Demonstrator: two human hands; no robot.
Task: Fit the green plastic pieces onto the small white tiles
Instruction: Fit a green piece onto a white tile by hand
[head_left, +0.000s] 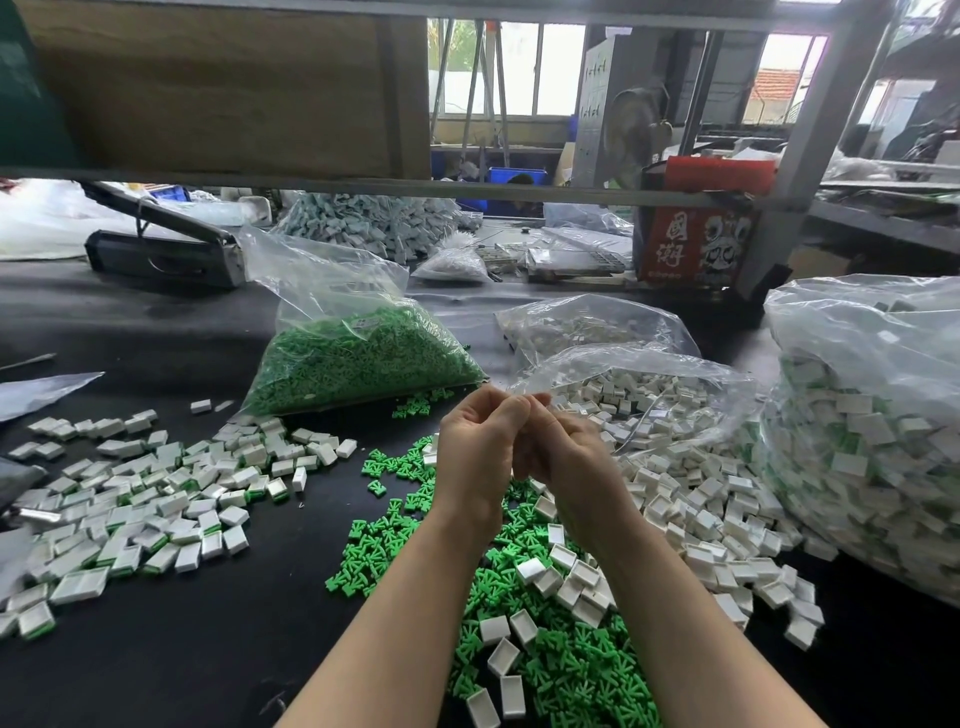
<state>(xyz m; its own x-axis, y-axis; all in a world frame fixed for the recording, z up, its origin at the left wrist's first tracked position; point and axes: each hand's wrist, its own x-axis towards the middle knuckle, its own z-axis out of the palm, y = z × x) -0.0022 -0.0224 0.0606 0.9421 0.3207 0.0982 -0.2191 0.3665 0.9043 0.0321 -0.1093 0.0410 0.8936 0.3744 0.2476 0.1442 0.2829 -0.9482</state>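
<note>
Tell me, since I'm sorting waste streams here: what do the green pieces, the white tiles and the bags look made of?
Green pieces: likely moulded plastic, matte, uniform colour, crisp identical shapes.
White tiles: probably plastic too, smooth with slight sheen, thin-walled hollow shells.
Bags: thin clear plastic film, glossy and crinkled, contents showing through.

A red printed box (693, 244) stands behind a grey fan (636, 130).

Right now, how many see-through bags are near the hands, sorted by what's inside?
Bag of green pieces: 1
Bag of plain white tiles: 1
Bag of white tiles with green showing: 1
Bag of pale pieces, too blurry to name: 1
Total: 4 bags
</note>
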